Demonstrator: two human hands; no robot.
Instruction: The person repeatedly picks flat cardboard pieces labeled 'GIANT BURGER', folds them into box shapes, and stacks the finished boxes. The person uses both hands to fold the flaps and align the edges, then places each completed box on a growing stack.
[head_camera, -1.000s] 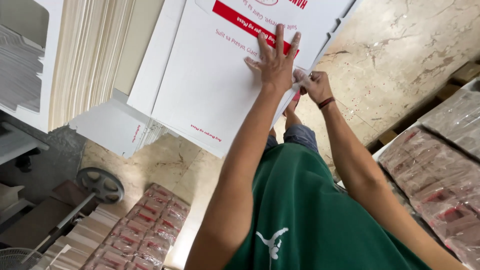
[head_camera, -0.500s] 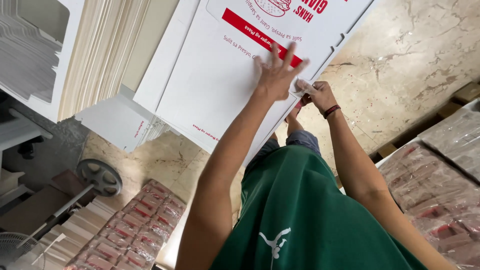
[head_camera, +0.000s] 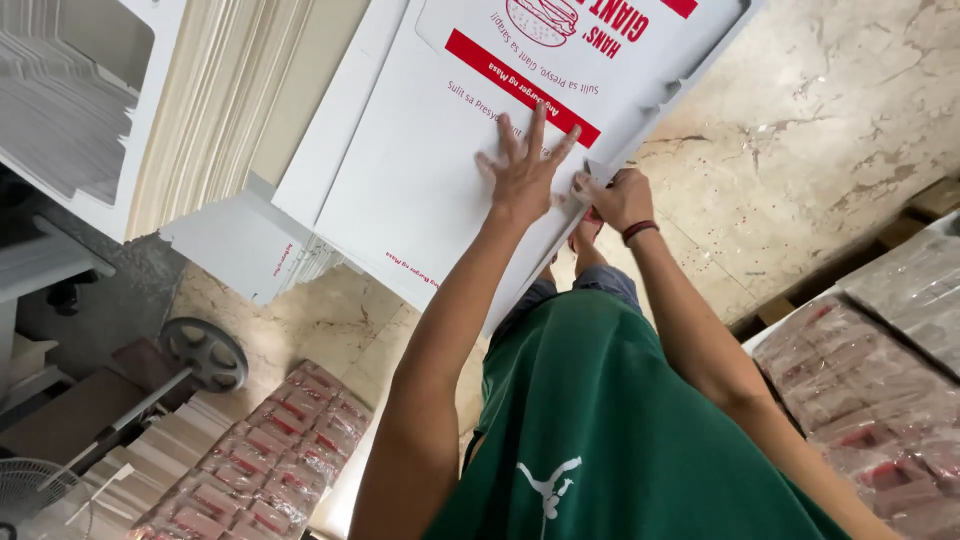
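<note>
A large flat white cardboard sheet (head_camera: 420, 160) with red printing fills the upper middle of the frame. The left hand (head_camera: 522, 170) lies flat on it, fingers spread and released. The right hand (head_camera: 618, 197), just right of it, has its fingers curled around the sheet's lower edge. Beneath is a mottled beige marble floor (head_camera: 800, 130). A tall stack of white sheets (head_camera: 215, 100) stands at upper left, shrink-wrapped bundles (head_camera: 270, 450) lie at lower left and a fan (head_camera: 35, 490) shows in the bottom left corner.
</note>
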